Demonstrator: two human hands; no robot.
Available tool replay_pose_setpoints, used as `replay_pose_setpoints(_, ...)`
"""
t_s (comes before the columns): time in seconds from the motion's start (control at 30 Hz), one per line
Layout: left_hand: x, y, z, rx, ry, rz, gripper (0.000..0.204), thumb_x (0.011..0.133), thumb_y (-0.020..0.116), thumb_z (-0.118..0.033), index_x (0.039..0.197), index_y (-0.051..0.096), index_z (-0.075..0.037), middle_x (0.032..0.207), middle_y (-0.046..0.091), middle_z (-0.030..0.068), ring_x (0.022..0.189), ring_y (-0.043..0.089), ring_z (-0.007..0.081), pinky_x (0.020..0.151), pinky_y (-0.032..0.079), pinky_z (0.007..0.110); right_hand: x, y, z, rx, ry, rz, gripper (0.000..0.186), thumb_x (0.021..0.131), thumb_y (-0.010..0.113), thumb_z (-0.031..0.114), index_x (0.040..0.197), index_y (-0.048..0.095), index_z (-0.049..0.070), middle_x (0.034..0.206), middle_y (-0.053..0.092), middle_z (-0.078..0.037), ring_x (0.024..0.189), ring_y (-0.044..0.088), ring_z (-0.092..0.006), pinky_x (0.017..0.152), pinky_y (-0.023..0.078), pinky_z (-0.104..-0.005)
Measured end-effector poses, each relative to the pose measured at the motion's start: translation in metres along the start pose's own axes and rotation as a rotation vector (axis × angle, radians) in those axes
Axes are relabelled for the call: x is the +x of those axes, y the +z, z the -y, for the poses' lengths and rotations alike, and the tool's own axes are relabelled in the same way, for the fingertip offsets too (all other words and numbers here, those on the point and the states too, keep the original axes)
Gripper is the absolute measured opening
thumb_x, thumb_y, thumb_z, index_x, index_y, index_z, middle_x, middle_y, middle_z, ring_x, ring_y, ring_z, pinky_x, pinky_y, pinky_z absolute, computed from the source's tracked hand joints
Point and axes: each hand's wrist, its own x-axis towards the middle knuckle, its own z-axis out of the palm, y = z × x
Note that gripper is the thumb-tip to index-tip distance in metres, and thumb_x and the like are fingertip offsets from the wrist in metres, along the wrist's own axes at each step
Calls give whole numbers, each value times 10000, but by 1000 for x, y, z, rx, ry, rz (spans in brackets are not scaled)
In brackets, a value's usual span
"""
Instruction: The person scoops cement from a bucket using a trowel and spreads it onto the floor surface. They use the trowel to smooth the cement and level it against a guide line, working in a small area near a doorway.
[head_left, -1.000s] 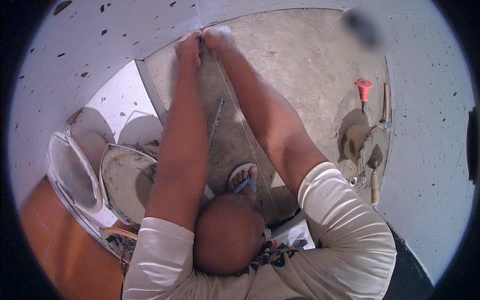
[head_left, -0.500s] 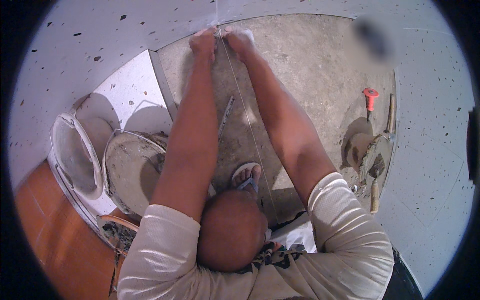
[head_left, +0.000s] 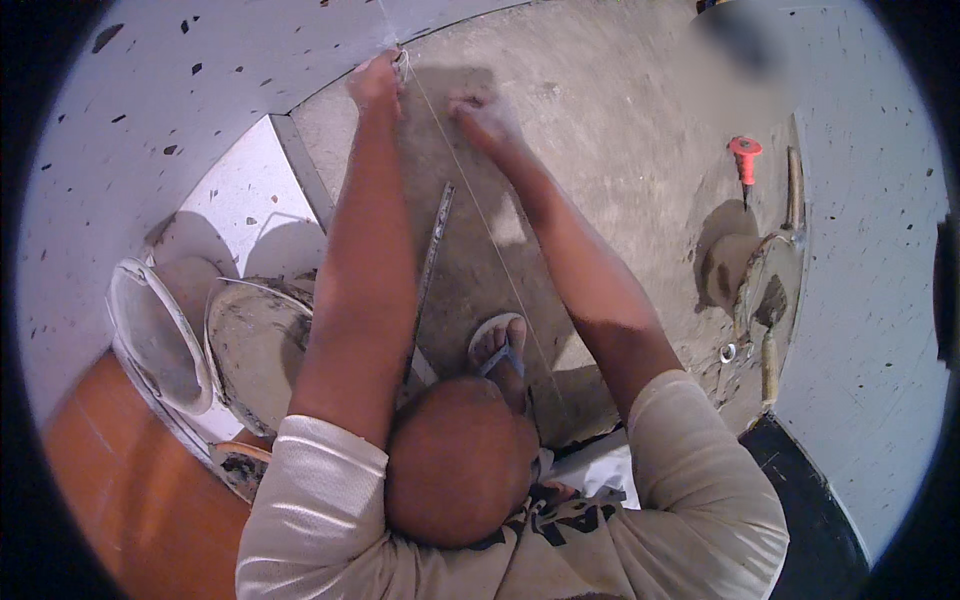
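Observation:
My left hand (head_left: 376,84) is closed at the foot of the speckled wall, its fingers pinched on a thin white string (head_left: 463,165). A loose loop of the string shows beside those fingers. From there the line runs taut over the concrete floor toward my bent knee (head_left: 460,460). To the right of the string, my right hand (head_left: 487,118) hovers apart from the wall with its fingers curled in; whether anything is inside them is hidden. A narrow metal strip (head_left: 434,250) with marks lies between my forearms. My foot in a flip-flop (head_left: 497,342) rests beside the string.
At left stand a white bucket (head_left: 160,335), a mortar-filled bucket (head_left: 255,350) and an orange-rimmed container (head_left: 240,465). A chisel with red guard (head_left: 746,160), a wooden handle (head_left: 795,190) and a trowel (head_left: 769,365) on a mortar-caked container (head_left: 735,275) are along the right wall.
My right hand has drawn back from the wall and the string, its fingers curling. My left hand stays at the wall with the string. The view has shifted slightly.

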Motion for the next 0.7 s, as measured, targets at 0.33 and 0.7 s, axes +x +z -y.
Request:
replay_pose_setpoints(0.33,-3,-3,-4,9,41,124,118,858,602,-79,772,523,-63,620,473,12,439,396,103,372,307,250,-208,-122,14,95,636,-158,218,849,623,141,1033,662,32,997,658,-65,862,591,-124,773,481,-276)
replay_pose_setpoints(0.7,9,-11,-4,-8,15,171,116,858,593,-78,759,532,-68,591,454,1,428,386,101,349,312,249,-384,-195,36,179,799,-358,202,897,558,57,1074,621,-18,957,647,-51,910,599,-137,853,466,-277)
